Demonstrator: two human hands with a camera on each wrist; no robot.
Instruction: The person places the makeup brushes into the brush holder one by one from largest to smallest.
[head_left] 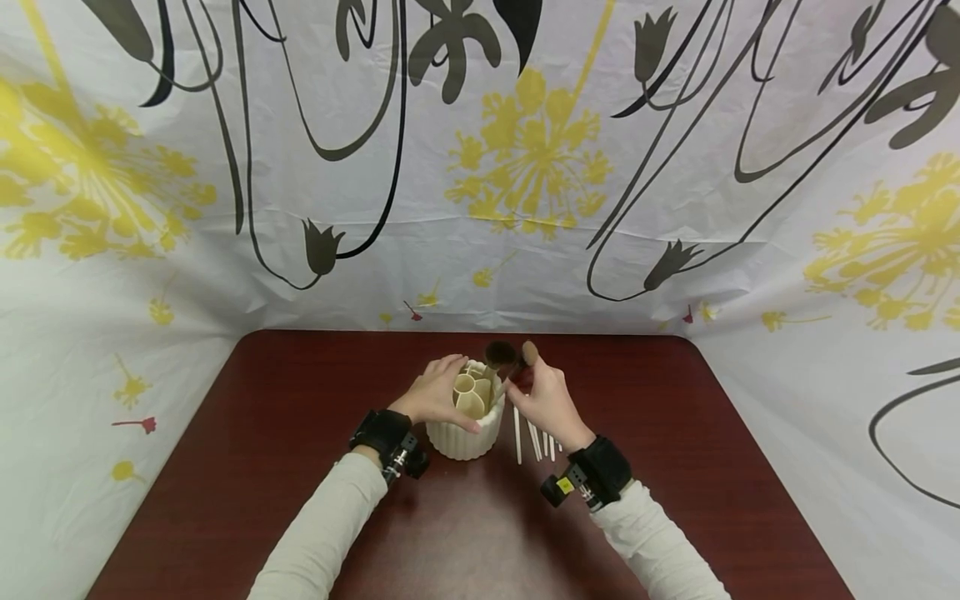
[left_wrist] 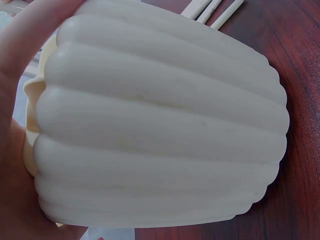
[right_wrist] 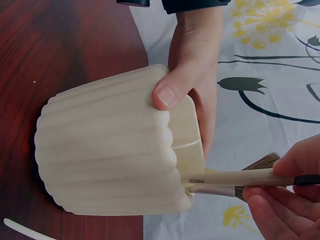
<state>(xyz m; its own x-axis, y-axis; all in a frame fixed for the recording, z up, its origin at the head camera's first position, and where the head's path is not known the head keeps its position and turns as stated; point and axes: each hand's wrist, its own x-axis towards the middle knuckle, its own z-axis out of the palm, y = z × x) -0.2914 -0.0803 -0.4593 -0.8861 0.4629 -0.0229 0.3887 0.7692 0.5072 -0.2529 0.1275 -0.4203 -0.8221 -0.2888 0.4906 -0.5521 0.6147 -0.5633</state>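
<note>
A cream, ribbed brush holder (head_left: 462, 439) with inner compartments stands upright on the table. My left hand (head_left: 437, 392) grips its top, thumb over the near rim and fingers around the far side; the ribbed wall (left_wrist: 160, 115) fills the left wrist view. My right hand (head_left: 545, 397) pinches a makeup brush (right_wrist: 225, 177) with a pale, letter-marked handle and a dark collar. The lower end of its handle is at the holder's opening. A second makeup brush (right_wrist: 260, 162), with dark, spread bristles and a silvery collar, leans out of the holder right beside it.
Several thin pale handles (head_left: 517, 437) lie on the dark red-brown table (head_left: 300, 400) right of the holder, their far ends hidden behind the right hand. A white cloth (head_left: 420, 275) with yellow and grey flowers hangs behind the table's far edge.
</note>
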